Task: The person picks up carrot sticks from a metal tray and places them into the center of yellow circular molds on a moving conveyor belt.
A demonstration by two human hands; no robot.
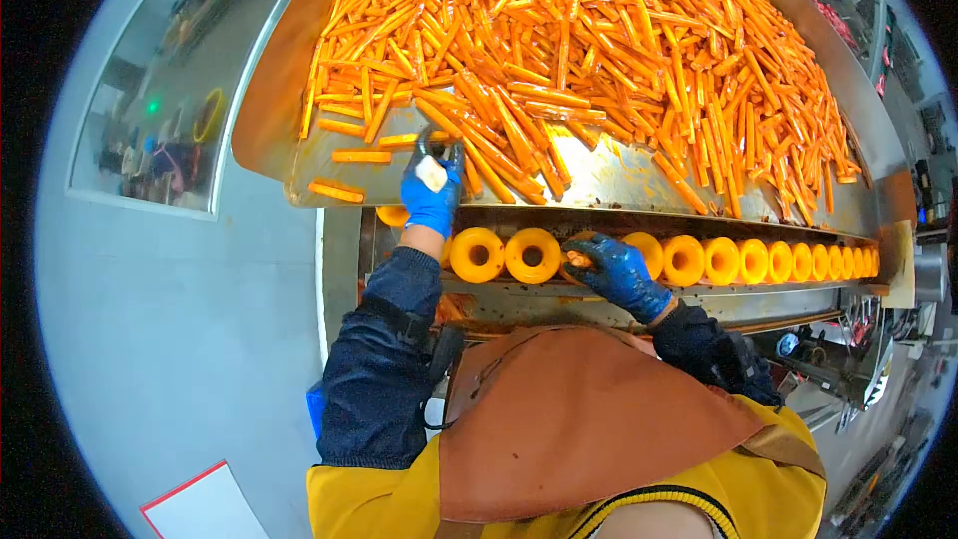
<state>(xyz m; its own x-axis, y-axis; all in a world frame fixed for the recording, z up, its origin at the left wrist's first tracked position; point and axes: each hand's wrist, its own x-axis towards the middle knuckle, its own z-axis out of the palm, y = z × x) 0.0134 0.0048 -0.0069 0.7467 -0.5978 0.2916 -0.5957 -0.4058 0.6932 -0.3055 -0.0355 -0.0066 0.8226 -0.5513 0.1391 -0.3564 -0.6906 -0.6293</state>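
My left hand (431, 178), in a blue glove with a white patch, reaches to the near left edge of a heap of glossy orange sticks (619, 50). Its fingers are curled among the stick ends, and what they grip is partly hidden. My right hand (619, 274), in a dark-stained blue glove, is closed on an orange stick (578, 260), whose end shows between thumb and fingers. This hand is over the row of yellow-orange rings with round holes (533, 256), covering part of one ring.
A sloped metal tray (374, 180) carries the sticks, with a few loose ones at its left corner. The ring row runs along its front edge to the right. A grey wall with a window (165, 90) stands left. A brown apron (589, 429) covers my front.
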